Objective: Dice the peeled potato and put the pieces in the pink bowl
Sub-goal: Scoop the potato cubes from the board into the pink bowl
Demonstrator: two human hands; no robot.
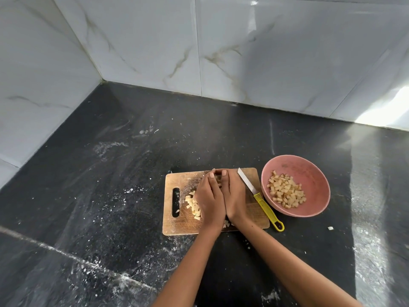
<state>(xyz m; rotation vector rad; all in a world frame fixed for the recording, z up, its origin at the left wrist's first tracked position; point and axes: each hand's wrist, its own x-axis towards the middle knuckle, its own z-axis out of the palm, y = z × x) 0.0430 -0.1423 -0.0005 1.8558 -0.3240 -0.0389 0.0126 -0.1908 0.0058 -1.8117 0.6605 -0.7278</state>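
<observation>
Head view showed my left hand (209, 199) and right hand (234, 196) cupped together, fingers curled round potato pieces (194, 206) on the board (188, 224), knife (259, 197) beside the pink bowl (318, 173)

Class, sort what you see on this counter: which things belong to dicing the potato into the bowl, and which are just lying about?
Part of the job:
pink bowl
diced potato in the bowl
potato pieces on the board
wooden cutting board
yellow-handled knife
left hand and right hand, cupped together over the pieces

Just lying about:
stray white scrap
white dusty smears on the black counter

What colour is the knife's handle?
Yellow; the knife handle shows clearly in the head view.
</observation>
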